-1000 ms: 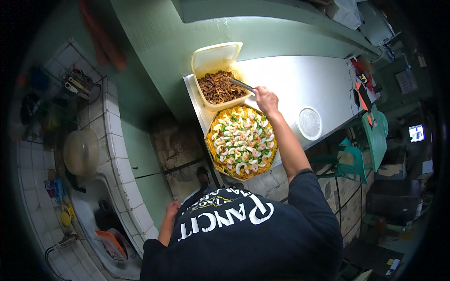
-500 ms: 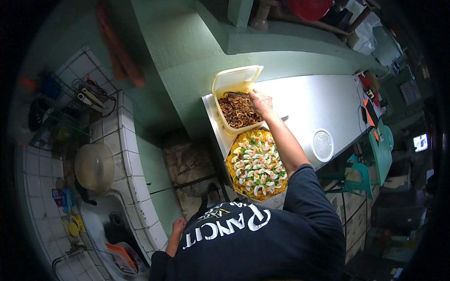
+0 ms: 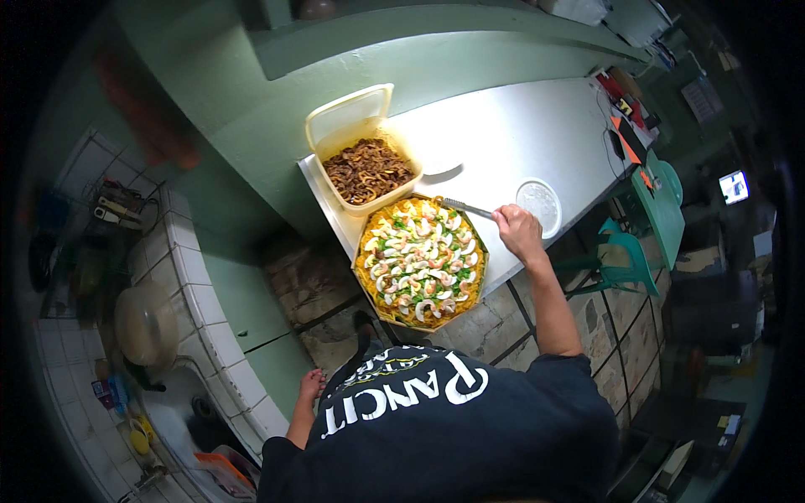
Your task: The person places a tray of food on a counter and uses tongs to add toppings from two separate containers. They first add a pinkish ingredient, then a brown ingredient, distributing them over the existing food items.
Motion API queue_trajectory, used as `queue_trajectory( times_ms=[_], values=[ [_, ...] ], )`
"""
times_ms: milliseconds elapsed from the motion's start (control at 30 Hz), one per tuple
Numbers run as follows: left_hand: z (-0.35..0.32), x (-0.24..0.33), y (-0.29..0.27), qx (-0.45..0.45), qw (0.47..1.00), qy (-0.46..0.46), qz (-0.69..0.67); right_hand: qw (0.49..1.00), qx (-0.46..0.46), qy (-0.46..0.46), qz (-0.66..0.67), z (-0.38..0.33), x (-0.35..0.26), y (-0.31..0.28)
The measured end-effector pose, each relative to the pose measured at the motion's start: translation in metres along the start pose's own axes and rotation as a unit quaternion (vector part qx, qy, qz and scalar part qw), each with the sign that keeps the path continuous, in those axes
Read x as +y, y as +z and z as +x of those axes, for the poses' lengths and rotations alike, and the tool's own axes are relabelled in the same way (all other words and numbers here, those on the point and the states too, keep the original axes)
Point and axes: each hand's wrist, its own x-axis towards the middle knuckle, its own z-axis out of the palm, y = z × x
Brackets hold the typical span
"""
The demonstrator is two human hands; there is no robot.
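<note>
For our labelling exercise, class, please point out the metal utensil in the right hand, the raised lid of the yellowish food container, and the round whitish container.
Metal utensil [image 3: 468,208]: head view, middle of its exposed length.
Raised lid [image 3: 350,117]: head view, its broad panel.
Round whitish container [image 3: 539,198]: head view, its pale circular middle.

Lettering in view. At six o'clock, the black T-shirt [image 3: 444,453] bears large white block capitals [image 3: 408,396] in an arched line, inverted to the viewer and readable; just above them runs smaller white and yellow lettering [image 3: 390,362], partly lost in folds. At two o'clock, a wall sheet [image 3: 701,99] is too small to read, as are the lit screen [image 3: 734,187] near three, the pale labels [image 3: 728,427] at four, and the blue-and-red packet [image 3: 105,394] at eight.
</note>
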Motion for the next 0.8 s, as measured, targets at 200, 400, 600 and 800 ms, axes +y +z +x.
queue_trajectory(
  times_ms=[200, 400, 600, 800],
  values=[
    [-0.002, 0.014, 0.005, -0.009, 1.000, -0.016, -0.003, 1.000, -0.028, -0.011, -0.008, -0.029, 0.011, 0.028],
    [-0.009, 0.008, 0.006, 0.005, 1.000, 0.002, -0.007, 0.999, -0.027, 0.015, 0.043, -0.023, 0.017, 0.012],
    [-0.018, -0.002, 0.011, 0.025, 0.999, 0.000, -0.031, 0.998, -0.047, -0.041, 0.021, 0.013, -0.002, 0.005],
    [-0.020, -0.021, 0.016, 0.036, 0.999, 0.009, -0.030, 0.995, -0.097, 0.019, -0.012, 0.017, -0.003, 0.010]
  ],
)
